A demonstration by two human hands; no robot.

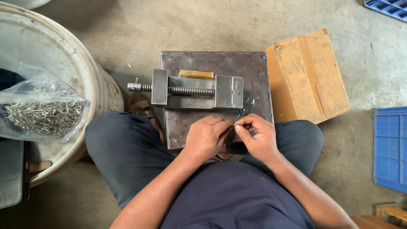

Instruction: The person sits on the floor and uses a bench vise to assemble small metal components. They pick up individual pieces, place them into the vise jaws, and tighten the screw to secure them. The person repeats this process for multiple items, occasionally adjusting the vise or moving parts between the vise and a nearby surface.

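I sit with a dark steel plate [254, 68] in front of my knees. A grey machine vise [190, 90] with a threaded screw lies across it. My left hand [206, 138] and my right hand [257, 135] meet just below the vise, fingertips pinched together on a small metal pin [233, 124]. A few loose pins [246, 106] lie on the plate just above my right hand. A yellow block [196, 74] rests behind the vise.
A large white bucket [91, 72] stands at the left, holding a clear plastic bag of small metal pins [40, 111]. A cardboard box [307, 74] lies to the right of the plate. Blue plastic crates [389, 148] stand at the right edge, on concrete floor.
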